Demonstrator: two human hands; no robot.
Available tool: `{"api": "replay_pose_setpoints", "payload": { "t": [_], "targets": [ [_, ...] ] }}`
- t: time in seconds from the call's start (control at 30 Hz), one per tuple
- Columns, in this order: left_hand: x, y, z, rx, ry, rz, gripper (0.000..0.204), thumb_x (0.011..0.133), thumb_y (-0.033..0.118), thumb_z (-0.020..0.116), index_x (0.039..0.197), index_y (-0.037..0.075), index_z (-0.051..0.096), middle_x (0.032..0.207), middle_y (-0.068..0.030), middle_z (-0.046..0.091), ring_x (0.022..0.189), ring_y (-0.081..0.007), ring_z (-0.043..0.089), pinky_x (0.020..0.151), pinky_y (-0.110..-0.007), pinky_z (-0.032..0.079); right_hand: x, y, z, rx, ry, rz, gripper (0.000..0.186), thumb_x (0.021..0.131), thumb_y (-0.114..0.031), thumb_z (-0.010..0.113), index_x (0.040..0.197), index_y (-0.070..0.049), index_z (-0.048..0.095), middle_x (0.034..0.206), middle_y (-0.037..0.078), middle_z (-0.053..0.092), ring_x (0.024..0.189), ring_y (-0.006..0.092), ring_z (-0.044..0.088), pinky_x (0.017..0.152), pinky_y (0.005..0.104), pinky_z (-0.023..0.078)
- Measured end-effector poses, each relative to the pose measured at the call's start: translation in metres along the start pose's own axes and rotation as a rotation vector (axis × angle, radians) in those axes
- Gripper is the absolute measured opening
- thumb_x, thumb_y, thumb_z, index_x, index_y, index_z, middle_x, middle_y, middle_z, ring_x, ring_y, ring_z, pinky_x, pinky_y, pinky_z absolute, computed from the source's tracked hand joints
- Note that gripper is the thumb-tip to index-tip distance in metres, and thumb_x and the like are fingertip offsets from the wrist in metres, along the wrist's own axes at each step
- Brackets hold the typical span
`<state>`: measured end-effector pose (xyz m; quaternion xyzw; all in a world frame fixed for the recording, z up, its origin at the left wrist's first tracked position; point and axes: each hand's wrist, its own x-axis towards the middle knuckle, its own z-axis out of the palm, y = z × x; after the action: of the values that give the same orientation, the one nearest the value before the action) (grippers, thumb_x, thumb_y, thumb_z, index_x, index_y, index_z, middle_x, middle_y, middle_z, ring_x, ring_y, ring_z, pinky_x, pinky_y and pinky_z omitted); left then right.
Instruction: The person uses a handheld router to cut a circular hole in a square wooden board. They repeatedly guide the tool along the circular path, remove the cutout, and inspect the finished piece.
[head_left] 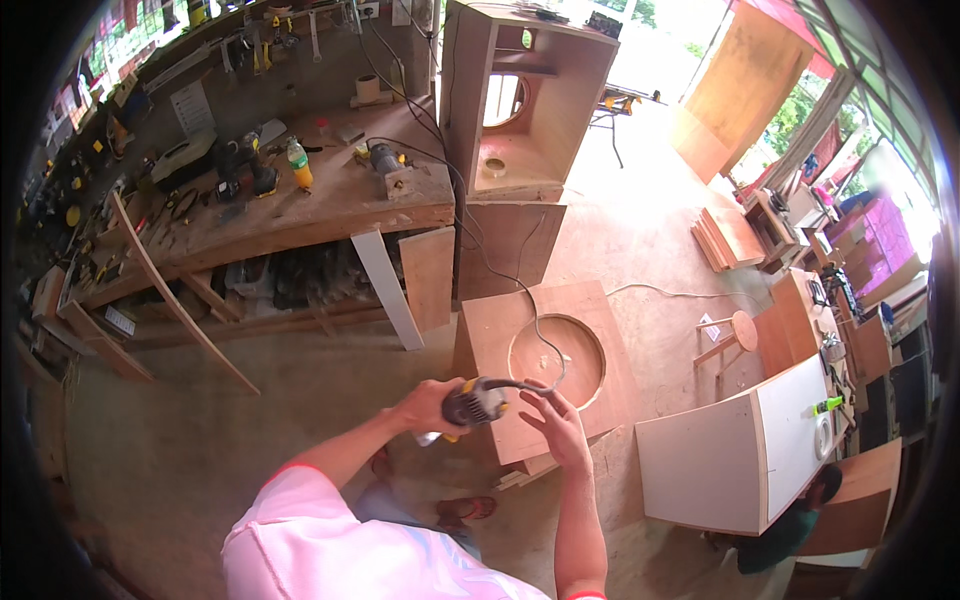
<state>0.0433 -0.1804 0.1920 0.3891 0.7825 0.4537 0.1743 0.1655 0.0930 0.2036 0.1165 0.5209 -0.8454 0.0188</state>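
Observation:
My left hand (428, 408) is wrapped round a dark handheld power tool (474, 402), which looks like a router, held over the left side of a wooden box panel. A dark cord (520, 383) leaves the tool's top and loops upward. My right hand (555, 425) is raised beside the tool, fingers apart and fingertips at the cord; whether they touch it is hard to tell. Below both hands lies the square wooden panel (485, 335) with a wide circular recess (580, 360) holding some small pale chips.
A cluttered workbench (330, 205) runs along the left; an open wooden cabinet (535, 150) stands behind the panel. At right are a round stool (742, 330), a white-faced box (700, 470) and a co-worker in dark green (775, 535) crouched low. A cord (660, 293) crosses the floor.

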Motion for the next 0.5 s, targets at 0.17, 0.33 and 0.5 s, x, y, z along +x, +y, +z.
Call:
{"api": "replay_pose_setpoints", "payload": {
  "t": [0.17, 0.33, 0.5],
  "targets": [
    [-0.098, -0.035, -0.115, 0.126, -0.03, -0.021, 0.061, 0.064, 0.034, 0.089, 0.113, 0.008, 0.064, 0.096, -0.0143, 0.073, 0.089, -0.0345, 0.072, 0.081, -0.042, 0.057, 0.065, 0.047, 0.034, 1.183, 0.091, 0.101, 0.059, 0.104, -0.032, 0.051, 0.148, 0.006, 0.038, 0.138, 0.019, 0.058, 0.126, 0.0333, 0.057, 0.113, 0.056, 0.042],
    [-0.196, -0.067, -0.21, 0.441, -0.062, -0.283, 0.064, 0.059, 0.041, 0.085, 0.113, 0.014, 0.065, 0.1, -0.0138, 0.074, 0.095, -0.0352, 0.071, 0.084, -0.047, 0.057, 0.15, 0.043, 0.041, 1.005, 0.368, 0.104, 0.053, 0.102, -0.033, 0.055, 0.136, 0.006, 0.045, 0.122, 0.018, 0.063, 0.109, 0.0343, 0.063, 0.104, 0.0538, 0.048],
    [-0.28, -0.093, -0.271, 0.553, -0.013, -0.576, 0.066, 0.056, 0.046, 0.084, 0.111, 0.014, 0.066, 0.101, -0.0156, 0.075, 0.096, -0.0368, 0.071, 0.083, -0.048, 0.057, 0.214, 0.0, 0.043, 1.006, 0.404, 0.145, 0.046, 0.1, -0.03, 0.061, 0.13, 0.003, 0.051, 0.11, 0.014, 0.067, 0.1, 0.0296, 0.065, 0.091, 0.0478, 0.054]
  ]
}}
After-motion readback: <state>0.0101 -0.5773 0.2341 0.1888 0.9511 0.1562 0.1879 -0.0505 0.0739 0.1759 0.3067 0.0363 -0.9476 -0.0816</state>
